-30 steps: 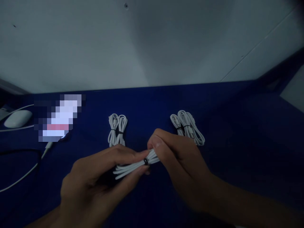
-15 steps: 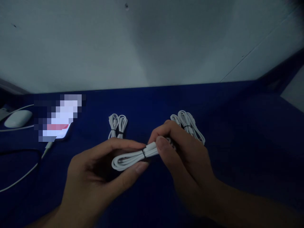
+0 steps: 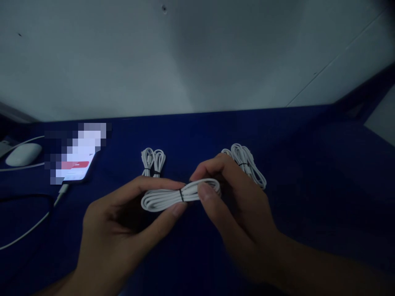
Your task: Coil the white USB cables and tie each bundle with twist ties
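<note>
Both my hands hold one coiled white cable (image 3: 162, 198) above a dark blue tabletop (image 3: 308, 172). A thin black tie (image 3: 181, 195) cinches the coil at its middle. My left hand (image 3: 123, 222) pinches the coil beside the tie between thumb and forefinger. My right hand (image 3: 234, 205) pinches the coil's right loop. Two more tied white coils (image 3: 152, 161) lie just behind my left fingers. Another group of tied white coils (image 3: 248, 164) lies behind my right hand, partly hidden by it.
A lit phone (image 3: 75, 166) lies at the left with a white cable (image 3: 37, 218) plugged into it. A white mouse (image 3: 23, 154) sits at the far left edge. A pale wall (image 3: 185, 61) rises behind the table.
The coil has risen a little and shifted left, turning level. My right fingers have slid off the tie onto the right loop, so more of the coil shows.
</note>
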`<control>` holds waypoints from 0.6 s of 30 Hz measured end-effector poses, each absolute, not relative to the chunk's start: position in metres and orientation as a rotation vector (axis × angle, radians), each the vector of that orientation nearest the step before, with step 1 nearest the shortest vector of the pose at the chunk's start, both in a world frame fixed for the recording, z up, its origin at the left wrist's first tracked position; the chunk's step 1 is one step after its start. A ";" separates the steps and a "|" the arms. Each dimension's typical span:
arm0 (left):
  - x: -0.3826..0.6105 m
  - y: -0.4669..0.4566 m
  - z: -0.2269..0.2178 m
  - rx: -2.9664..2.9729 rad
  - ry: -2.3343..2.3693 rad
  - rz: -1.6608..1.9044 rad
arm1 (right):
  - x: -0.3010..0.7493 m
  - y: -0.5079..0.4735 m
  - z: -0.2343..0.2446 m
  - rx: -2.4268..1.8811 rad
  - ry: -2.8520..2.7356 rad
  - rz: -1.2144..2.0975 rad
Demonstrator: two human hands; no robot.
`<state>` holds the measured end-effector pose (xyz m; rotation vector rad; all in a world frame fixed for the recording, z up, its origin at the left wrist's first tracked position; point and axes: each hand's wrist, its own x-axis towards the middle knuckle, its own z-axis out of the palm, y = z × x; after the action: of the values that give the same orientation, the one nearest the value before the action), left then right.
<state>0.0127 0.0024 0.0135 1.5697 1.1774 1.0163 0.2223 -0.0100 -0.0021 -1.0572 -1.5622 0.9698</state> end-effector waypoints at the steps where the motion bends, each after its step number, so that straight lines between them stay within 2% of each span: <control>1: 0.013 0.002 0.013 1.556 1.172 1.011 | 0.222 -0.010 -0.002 -1.054 -1.564 0.970; 7: 0.015 0.003 0.012 1.528 1.190 1.041 | 0.223 -0.011 -0.001 -1.048 -1.567 0.998; 18: 0.017 0.002 0.004 1.585 1.174 1.134 | 0.228 -0.007 0.004 -1.158 -1.610 1.252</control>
<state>0.0165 0.0024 0.0035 1.5854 1.1741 1.1343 0.2277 -0.0069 0.0044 -1.1576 -1.6100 1.2523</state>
